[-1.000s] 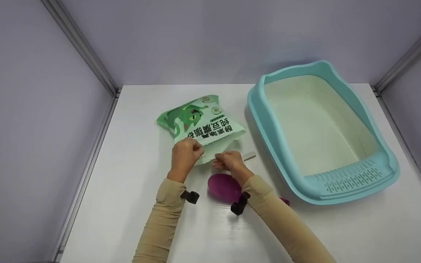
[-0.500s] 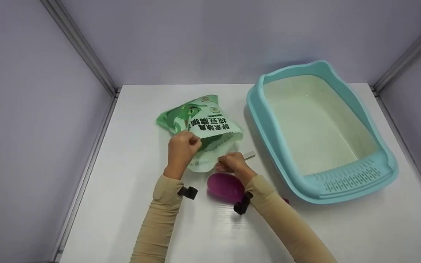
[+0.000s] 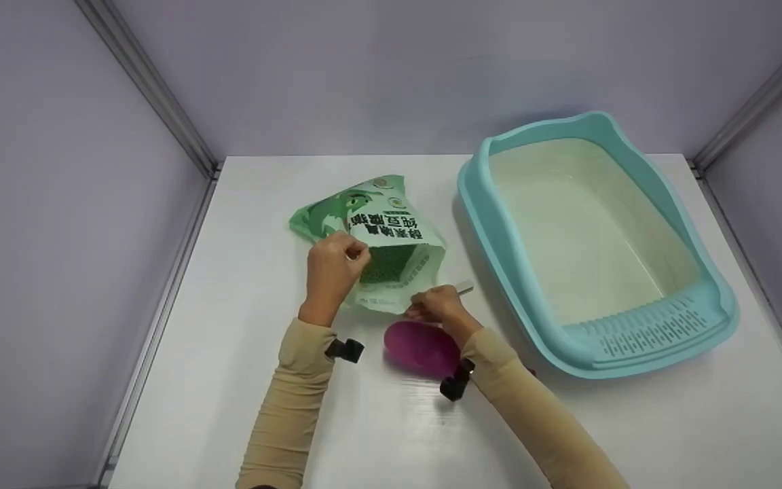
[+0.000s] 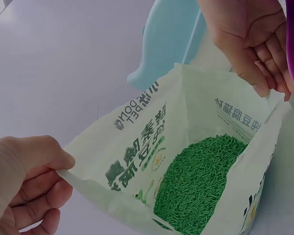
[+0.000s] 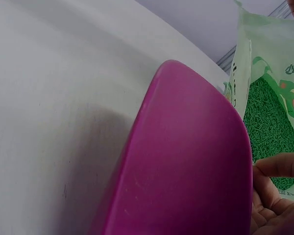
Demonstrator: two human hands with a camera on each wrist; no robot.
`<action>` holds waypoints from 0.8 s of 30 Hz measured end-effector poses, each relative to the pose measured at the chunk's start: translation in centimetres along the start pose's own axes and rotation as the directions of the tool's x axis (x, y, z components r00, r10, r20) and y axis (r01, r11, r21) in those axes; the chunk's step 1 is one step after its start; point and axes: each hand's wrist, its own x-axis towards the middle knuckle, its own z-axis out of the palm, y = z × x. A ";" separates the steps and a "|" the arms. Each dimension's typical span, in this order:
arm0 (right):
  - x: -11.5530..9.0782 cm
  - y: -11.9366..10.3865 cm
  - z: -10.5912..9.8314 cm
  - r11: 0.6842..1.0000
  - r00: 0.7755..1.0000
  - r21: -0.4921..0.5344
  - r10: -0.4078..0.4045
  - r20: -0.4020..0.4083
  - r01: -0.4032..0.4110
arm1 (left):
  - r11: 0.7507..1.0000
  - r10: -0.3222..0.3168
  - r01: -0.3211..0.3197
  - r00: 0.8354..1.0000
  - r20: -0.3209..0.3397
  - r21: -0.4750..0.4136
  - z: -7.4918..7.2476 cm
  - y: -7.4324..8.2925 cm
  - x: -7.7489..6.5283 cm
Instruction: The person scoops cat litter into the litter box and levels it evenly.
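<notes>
A green and white bag of cat litter (image 3: 398,221) lies on the table, its mouth spread toward me. Green litter pellets (image 4: 201,181) show inside it. My left hand (image 3: 331,268) pinches one edge of the opening between thumb and fingers. On the opposite edge, my right hand (image 3: 437,305) pinches the film; both grips show clearly in the left wrist view. Below the right hand rests a magenta scoop (image 3: 418,348), its bowl facing up. The right forearm hides most of its handle. In the right wrist view the scoop bowl (image 5: 186,156) fills the middle.
A large light-blue litter box (image 3: 510,231) with a pale inside stands to the right, its slotted front (image 3: 656,336) toward me. A thin whitish strip (image 3: 464,287) lies between the right hand and the box. Walls enclose the white table (image 3: 228,285).
The bag's mouth has been pulled wide, so the green pellets now show. My left hand has moved up and left; my right hand has shifted slightly right.
</notes>
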 end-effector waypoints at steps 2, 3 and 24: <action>-0.2 0.0 -0.1 1.000 1.000 -0.008 -0.009 0.002 0.010 | 1.000 0.002 -0.002 1.000 0.006 -0.005 0.0 0.0 0.0; -0.3 0.0 -0.2 1.000 1.000 -0.013 -0.013 0.003 0.013 | 1.000 0.003 -0.003 1.000 0.010 -0.007 0.0 0.0 0.1; -1.9 1.2 -3.1 0.983 0.990 -0.122 -0.137 0.015 0.138 | 0.999 0.000 0.003 0.997 0.076 -0.036 -0.1 -0.3 0.3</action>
